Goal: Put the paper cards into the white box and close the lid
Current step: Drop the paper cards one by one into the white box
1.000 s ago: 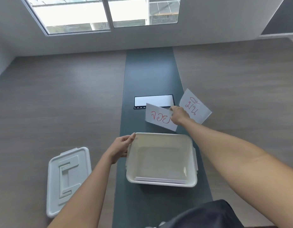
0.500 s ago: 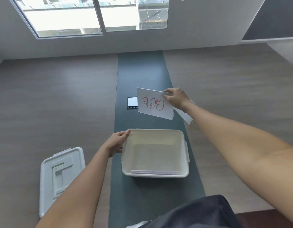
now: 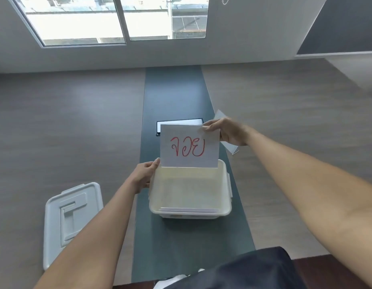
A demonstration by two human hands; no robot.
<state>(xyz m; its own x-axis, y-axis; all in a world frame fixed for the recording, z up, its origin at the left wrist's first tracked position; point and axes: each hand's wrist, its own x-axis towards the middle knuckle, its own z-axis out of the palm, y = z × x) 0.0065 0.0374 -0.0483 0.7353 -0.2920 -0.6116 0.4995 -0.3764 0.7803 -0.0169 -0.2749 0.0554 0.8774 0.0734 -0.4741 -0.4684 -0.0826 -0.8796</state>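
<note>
A white paper card (image 3: 189, 146) with red writing stands upright over the far rim of the open white box (image 3: 227, 197). My right hand (image 3: 227, 131) pinches its top right corner. My left hand (image 3: 145, 174) grips the box's far left rim, fingertips touching the card's lower left corner. Several cards (image 3: 189, 210) lie flat inside the box by its near wall. Another white card (image 3: 229, 146) lies on the table behind my right hand, mostly hidden. The white lid (image 3: 70, 222) lies flat on the table left of the box.
The box stands on a dark green strip (image 3: 174, 97) running down the middle of a grey wood table. A black phone (image 3: 176, 122) lies on the strip behind the card. A window and white wall bound the far edge.
My right hand lifted the red-lettered card off the table, brought it toward me and turned it upright over the box's far rim. My left hand stayed on the box.
</note>
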